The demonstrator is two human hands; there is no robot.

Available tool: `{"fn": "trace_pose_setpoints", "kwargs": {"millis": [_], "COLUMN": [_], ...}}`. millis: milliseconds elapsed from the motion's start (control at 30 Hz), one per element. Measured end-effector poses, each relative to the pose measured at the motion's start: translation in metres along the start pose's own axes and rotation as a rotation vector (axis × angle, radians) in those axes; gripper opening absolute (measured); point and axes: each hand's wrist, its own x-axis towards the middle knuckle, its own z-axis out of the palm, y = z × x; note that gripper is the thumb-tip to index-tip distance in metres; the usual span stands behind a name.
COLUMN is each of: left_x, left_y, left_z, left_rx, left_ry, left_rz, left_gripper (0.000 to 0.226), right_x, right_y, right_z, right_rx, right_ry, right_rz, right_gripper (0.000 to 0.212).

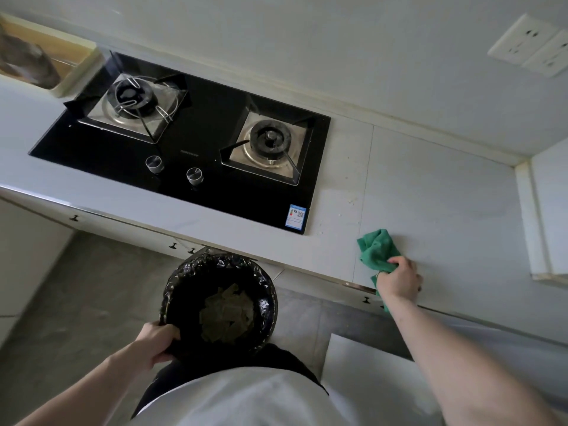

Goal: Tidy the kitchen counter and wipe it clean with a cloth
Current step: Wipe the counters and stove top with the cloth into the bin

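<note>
A green cloth (375, 249) lies bunched on the pale kitchen counter (436, 204) near its front edge, right of the hob. My right hand (399, 278) grips the cloth's near end, and a corner of it hangs over the counter edge. My left hand (155, 339) holds the rim of a round bin (215, 302) lined with a black bag, held just below the counter's front edge. Crumpled scraps lie at the bottom of the bin. Small crumbs speckle the counter between the hob and the cloth.
A black glass gas hob (190, 149) with two burners and two knobs fills the counter's left part. A cream tray (46, 63) stands at the far left back. Wall sockets (531, 44) sit upper right. A white upright panel (541, 216) bounds the counter's right end. Cabinet knobs line the front.
</note>
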Motion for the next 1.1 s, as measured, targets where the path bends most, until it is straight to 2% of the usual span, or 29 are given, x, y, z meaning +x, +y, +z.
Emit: {"fn": "trace_pose_setpoints", "kwargs": {"millis": [167, 367, 567, 700, 800, 867, 1000, 1100], "left_x": [-0.010, -0.024, -0.029, -0.031, -0.029, -0.027, -0.025, -0.025], "left_y": [0.007, 0.019, 0.020, 0.021, 0.021, 0.021, 0.021, 0.022], "left_z": [0.015, 0.038, 0.047, 0.048, 0.046, 0.045, 0.041, 0.037], "left_rx": [0.030, 0.054, 0.069, 0.085, 0.091, 0.102, 0.114, 0.117], "left_ry": [-0.015, -0.066, -0.115, -0.110, -0.112, -0.113, -0.107, -0.106], "left_rz": [0.021, 0.045, 0.055, 0.073, 0.069, 0.067, 0.077, 0.080], "left_gripper": [0.014, 0.015, 0.017, 0.014, 0.013, 0.014, 0.014, 0.014], "right_x": [-0.017, -0.044, -0.093, -0.128, -0.150, -0.160, -0.143, -0.100], "right_y": [-0.003, -0.026, -0.061, -0.094, -0.124, -0.134, -0.138, -0.131], "right_z": [0.010, 0.024, 0.043, 0.052, 0.053, 0.054, 0.042, 0.022], "right_rx": [0.090, 0.157, 0.255, 0.321, 0.346, 0.342, 0.457, 0.583], "right_ry": [0.045, -0.005, -0.130, -0.310, -0.676, -0.793, -0.655, -0.437], "right_rz": [0.045, -0.060, -0.223, -0.281, -0.275, -0.338, -0.378, -0.306], "right_gripper": [0.030, 0.029, 0.029, 0.029, 0.039, 0.041, 0.037, 0.027]}}
